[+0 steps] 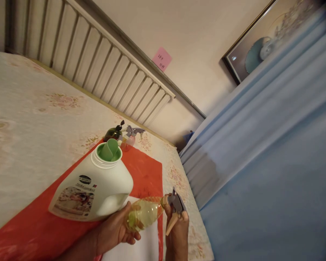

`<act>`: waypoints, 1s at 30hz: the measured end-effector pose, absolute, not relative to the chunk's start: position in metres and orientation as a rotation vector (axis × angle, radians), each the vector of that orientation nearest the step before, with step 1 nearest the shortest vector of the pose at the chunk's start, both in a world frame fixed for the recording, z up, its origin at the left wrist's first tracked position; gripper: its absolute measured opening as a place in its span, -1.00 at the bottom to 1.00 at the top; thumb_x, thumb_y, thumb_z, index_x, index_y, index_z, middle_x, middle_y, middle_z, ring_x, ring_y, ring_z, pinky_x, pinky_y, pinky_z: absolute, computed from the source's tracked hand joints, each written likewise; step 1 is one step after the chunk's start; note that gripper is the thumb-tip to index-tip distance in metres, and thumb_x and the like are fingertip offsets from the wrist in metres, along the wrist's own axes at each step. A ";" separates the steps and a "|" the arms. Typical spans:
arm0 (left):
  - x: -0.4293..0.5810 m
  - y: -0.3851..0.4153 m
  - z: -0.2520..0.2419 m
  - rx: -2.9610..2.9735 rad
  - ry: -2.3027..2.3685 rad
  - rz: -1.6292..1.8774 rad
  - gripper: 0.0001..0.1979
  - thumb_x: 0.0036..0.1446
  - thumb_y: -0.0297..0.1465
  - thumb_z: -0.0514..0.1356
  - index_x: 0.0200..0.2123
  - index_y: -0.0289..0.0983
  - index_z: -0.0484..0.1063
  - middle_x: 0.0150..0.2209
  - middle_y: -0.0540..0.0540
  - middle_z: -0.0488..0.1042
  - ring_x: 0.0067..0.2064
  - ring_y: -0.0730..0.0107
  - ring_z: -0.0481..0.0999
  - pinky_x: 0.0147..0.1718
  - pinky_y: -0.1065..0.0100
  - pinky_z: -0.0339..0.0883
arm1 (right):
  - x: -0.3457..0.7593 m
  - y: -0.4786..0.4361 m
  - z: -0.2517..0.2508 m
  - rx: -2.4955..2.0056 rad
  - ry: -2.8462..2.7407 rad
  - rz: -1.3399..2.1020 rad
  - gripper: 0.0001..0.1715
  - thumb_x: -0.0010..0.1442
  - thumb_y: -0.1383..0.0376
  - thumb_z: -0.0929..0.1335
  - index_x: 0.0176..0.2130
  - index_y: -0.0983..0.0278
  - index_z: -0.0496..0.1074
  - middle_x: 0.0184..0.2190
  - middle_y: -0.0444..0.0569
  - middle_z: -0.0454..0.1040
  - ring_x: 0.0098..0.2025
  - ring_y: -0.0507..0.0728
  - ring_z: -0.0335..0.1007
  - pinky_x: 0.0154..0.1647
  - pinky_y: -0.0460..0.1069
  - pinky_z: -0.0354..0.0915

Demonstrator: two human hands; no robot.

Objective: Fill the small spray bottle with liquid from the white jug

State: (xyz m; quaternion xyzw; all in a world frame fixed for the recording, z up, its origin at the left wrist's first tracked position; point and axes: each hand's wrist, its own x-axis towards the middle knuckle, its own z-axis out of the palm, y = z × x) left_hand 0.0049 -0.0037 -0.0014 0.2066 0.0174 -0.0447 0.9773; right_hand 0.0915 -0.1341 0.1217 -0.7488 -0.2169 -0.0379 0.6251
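Observation:
A clear yellow spray bottle [146, 213] lies tilted between my two hands. My left hand [122, 226] is wrapped round its base, fingers curled underneath. At the neck, my right hand [178, 228] grips the collar below the grey spray head [176, 203], whose trigger is cream coloured. Left of the bottle stands a large white detergent jug [108, 186] with a printed label and a green pouring spout in its uncapped mouth. My left forearm passes in front of the jug's foot.
Behind the jug stand a dark green bottle [114, 133] and a pinkish spray bottle [128, 142]. A red sheet [148, 172] covers part of the flowered tablecloth [43, 127]. A radiator [97, 58] lines the wall, and a blue curtain [260, 163] hangs at the right.

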 end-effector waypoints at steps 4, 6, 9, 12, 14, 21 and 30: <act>-0.001 -0.003 0.000 0.444 -0.008 -0.065 -0.45 0.19 0.01 0.05 0.05 -0.28 0.30 -0.20 -0.21 0.55 -0.39 0.23 0.60 -0.46 0.37 0.32 | 0.094 -0.136 0.120 -1.707 -0.506 -0.045 -0.72 -0.01 0.22 0.47 -0.29 0.35 0.52 -0.39 -0.01 0.53 -0.37 0.16 0.47 -0.36 -0.02 0.34; -0.005 -0.002 0.003 0.483 -0.062 -0.053 -0.51 0.19 -0.10 0.13 0.09 -0.23 0.29 -0.14 -0.20 0.53 -0.34 0.24 0.60 -0.42 0.37 0.33 | 0.095 -0.137 0.122 -1.717 -0.537 -0.036 -0.71 -0.01 0.20 0.48 -0.31 0.35 0.53 -0.41 -0.01 0.54 -0.39 0.16 0.47 -0.37 -0.01 0.34; -0.008 0.000 0.005 0.536 -0.118 -0.055 -0.56 0.20 -0.21 0.16 0.13 -0.19 0.28 -0.11 -0.18 0.50 -0.33 0.28 0.59 -0.42 0.38 0.33 | 0.095 -0.138 0.123 -1.718 -0.568 -0.080 -0.67 -0.04 0.17 0.50 -0.30 0.35 0.54 -0.39 0.01 0.55 -0.36 0.17 0.48 -0.32 0.00 0.34; -0.006 0.000 0.000 0.540 -0.089 -0.052 -0.60 0.24 -0.19 0.10 0.09 -0.24 0.31 -0.20 -0.17 0.52 -0.40 0.31 0.58 -0.48 0.39 0.32 | 0.094 -0.138 0.122 -1.697 -0.536 -0.090 -0.66 -0.01 0.18 0.48 -0.25 0.33 0.54 -0.34 0.03 0.55 -0.31 0.19 0.49 -0.29 0.02 0.36; -0.003 -0.001 -0.005 0.531 -0.073 -0.046 -0.60 0.25 -0.18 0.08 0.07 -0.27 0.32 -0.24 -0.18 0.53 -0.42 0.32 0.57 -0.49 0.39 0.32 | 0.095 -0.139 0.121 -1.688 -0.530 -0.072 -0.67 0.01 0.19 0.48 -0.23 0.32 0.53 -0.32 0.04 0.55 -0.30 0.19 0.49 -0.29 0.02 0.37; 0.000 -0.002 -0.012 0.522 -0.062 -0.043 -0.59 0.24 -0.20 0.09 0.08 -0.28 0.28 -0.26 -0.19 0.55 -0.41 0.29 0.57 -0.50 0.39 0.30 | 0.104 -0.142 0.134 -1.676 -0.561 -0.191 -0.60 -0.07 0.20 0.52 -0.21 0.34 0.55 -0.33 0.05 0.56 -0.23 0.22 0.50 -0.24 0.03 0.41; 0.000 -0.002 -0.012 0.528 -0.034 -0.041 -0.65 0.21 -0.16 0.11 -0.05 -0.28 0.35 -0.25 -0.20 0.56 -0.40 0.30 0.56 -0.50 0.38 0.28 | 0.106 -0.155 0.148 -1.626 -0.617 -0.284 -0.69 0.07 0.13 0.40 -0.26 0.30 0.53 -0.28 0.06 0.56 -0.25 0.19 0.51 -0.23 0.07 0.46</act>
